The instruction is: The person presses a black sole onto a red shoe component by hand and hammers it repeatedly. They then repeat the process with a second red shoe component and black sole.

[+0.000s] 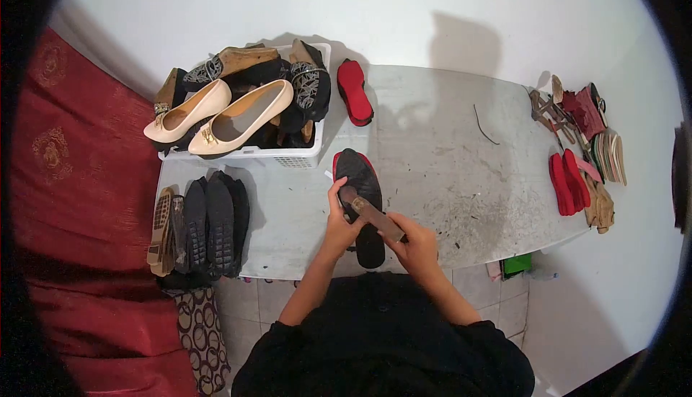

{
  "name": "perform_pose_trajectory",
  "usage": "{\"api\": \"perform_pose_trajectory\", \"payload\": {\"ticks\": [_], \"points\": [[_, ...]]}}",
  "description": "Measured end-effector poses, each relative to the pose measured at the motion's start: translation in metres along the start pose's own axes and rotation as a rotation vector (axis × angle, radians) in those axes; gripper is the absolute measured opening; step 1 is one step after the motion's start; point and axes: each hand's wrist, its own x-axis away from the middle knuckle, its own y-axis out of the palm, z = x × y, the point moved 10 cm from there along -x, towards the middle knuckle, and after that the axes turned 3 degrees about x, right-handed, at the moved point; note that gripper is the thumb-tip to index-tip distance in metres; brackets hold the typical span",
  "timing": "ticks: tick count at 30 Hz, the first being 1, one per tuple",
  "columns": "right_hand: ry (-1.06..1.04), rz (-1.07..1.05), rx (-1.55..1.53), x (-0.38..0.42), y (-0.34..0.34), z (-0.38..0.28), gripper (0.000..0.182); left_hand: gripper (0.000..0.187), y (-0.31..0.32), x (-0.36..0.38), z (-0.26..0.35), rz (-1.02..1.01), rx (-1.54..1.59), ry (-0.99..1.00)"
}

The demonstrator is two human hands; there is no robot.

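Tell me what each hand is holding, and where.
The left hand grips the black shoe around its middle; the right hand holds a long tool by its near end.

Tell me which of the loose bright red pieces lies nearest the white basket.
The lone red piece right of the basket; the other two lie together at the right end of the table.
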Motion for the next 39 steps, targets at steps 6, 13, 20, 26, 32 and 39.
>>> {"api": "perform_pose_trajectory", "payload": {"ticks": [6,13,20,26,32,39], "points": [[0.115,-0.040,0.038,-0.003,-0.001,0.010,0.030,0.082,0.004,0.003,0.004,0.019,0.098,-0.085],[0.186,0.026,0.039,-0.001,-0.014,0.025,0.028,0.081,0.000,0.002,0.013,0.031,0.158,-0.087],[0.120,0.044,0.003,0.007,-0.013,0.018,0.032,0.082,0.002,0.002,0.005,0.028,0.141,-0.093],[0.076,-0.062,-0.002,0.010,-0.004,0.010,0.034,0.081,-0.004,0.002,0.007,0.059,0.047,-0.073],[0.077,-0.075,-0.027,0.009,0.000,0.006,0.034,0.080,-0.013,0.002,0.011,0.105,0.021,-0.043],[0.066,-0.089,-0.040,0.012,0.006,0.009,0.034,0.081,-0.014,0.002,0.008,0.099,0.033,-0.082]]}}
